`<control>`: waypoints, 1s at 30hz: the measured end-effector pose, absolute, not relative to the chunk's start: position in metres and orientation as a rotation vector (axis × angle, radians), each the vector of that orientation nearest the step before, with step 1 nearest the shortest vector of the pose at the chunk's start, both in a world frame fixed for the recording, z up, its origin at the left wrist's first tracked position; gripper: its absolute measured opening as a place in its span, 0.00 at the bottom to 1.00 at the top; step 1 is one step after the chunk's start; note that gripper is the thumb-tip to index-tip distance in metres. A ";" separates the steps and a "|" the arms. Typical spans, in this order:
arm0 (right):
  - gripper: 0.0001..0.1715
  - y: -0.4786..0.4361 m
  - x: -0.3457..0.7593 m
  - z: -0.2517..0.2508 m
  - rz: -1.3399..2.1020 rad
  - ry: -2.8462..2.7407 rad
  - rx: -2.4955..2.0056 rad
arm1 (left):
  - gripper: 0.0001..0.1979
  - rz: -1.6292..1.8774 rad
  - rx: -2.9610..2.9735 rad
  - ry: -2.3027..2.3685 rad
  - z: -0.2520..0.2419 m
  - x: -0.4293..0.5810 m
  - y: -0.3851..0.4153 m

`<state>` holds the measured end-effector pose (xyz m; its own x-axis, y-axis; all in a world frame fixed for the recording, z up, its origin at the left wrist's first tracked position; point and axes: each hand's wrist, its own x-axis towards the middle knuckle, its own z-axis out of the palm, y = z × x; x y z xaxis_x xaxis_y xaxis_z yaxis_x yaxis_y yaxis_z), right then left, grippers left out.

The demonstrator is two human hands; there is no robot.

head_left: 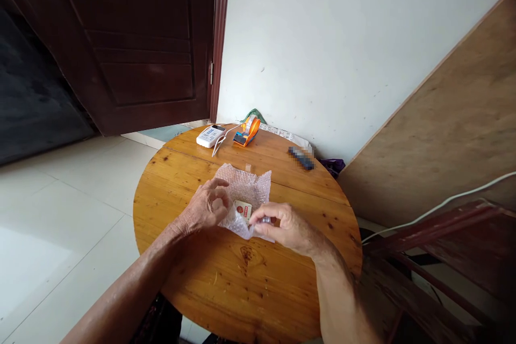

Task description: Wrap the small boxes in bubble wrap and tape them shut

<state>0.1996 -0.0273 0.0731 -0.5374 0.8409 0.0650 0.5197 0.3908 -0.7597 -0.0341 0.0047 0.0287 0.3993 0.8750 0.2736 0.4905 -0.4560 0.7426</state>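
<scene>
A sheet of clear bubble wrap (245, 178) lies on the round wooden table (189, 290), its near edge lifted and folded up. On the sheet sits a small whitish box (243, 210) with a dark red picture and red print; the raised flap covers part of its near side. My left hand (205, 205) is at the sheet's left edge, fingers curled, thumb side against the plastic. To the right of the box, my right hand (284, 224) pinches the near right part of the wrap between thumb and fingers.
Toward the back stand a white device (209, 136) with a white cable and an orange tape dispenser (248, 131). A dark pixelated object (301, 158) lies at the back right. Behind the table are a white wall and a dark red door (149, 37); a wooden board (439, 118) leans at right.
</scene>
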 end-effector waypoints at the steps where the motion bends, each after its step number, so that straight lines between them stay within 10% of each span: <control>1: 0.08 -0.033 0.198 0.075 0.997 -2.274 -1.110 | 0.07 0.867 2.086 1.139 0.035 -0.036 0.001; 13: 0.12 -0.059 0.197 0.051 1.132 -2.164 -1.407 | 0.11 0.509 2.133 1.287 0.054 -0.043 -0.029; 17: 0.06 -0.052 0.187 0.047 0.851 -1.890 -1.469 | 0.38 0.707 2.227 1.223 0.032 -0.024 -0.026; 20: 0.24 -0.048 0.174 0.043 0.580 -1.914 -1.503 | 0.50 0.688 2.221 1.197 0.010 -0.018 -0.026; 30: 0.24 -0.050 0.173 0.039 0.500 -1.920 -1.569 | 0.61 0.596 2.439 1.230 -0.016 -0.015 -0.032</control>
<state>0.1725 -0.0502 0.0387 -0.1186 0.9697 0.2135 0.7425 0.2294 -0.6293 -0.0146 -0.0315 -0.0160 0.5363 0.8170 0.2118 0.6727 -0.5654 0.4773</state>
